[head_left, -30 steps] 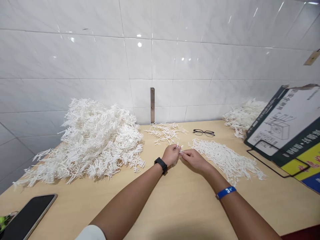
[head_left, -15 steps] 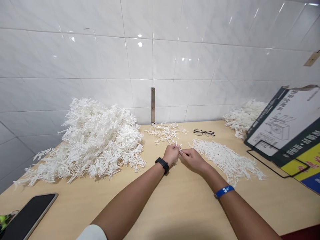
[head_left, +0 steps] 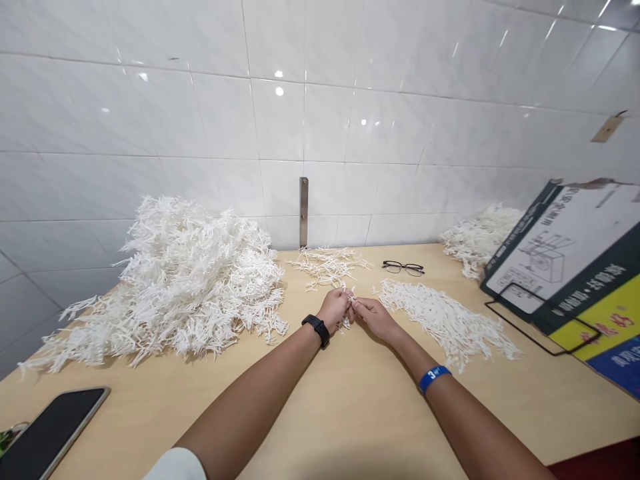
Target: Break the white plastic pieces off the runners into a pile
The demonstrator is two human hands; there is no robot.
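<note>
My left hand (head_left: 335, 307) is closed around a few thin white plastic-looking strands (head_left: 344, 325), whose ends poke out above and below the fingers. Right beside it, my right hand (head_left: 374, 316) pinches at the same strands with thumb and forefinger. The exact grip between the fingertips is too small to make out. Just beyond the hands lies a loose scatter of white strands (head_left: 327, 265). To the right of them spreads a flatter layer of similar strands (head_left: 445, 320). A tall tangled heap of white strands (head_left: 200, 280) rises on the left.
Black-framed glasses (head_left: 403, 268) lie near the wall. On the right a printed cardboard box (head_left: 565, 260) stands tilted behind a black wire frame (head_left: 545, 327), with another strand pile (head_left: 480, 237) behind it. A phone (head_left: 53, 430) lies at the near left. A metal bracket (head_left: 304, 213) is on the wall.
The whole view has shifted slightly, so most things sit a little further left. Both hands stay together at the strands, with only small finger movement.
</note>
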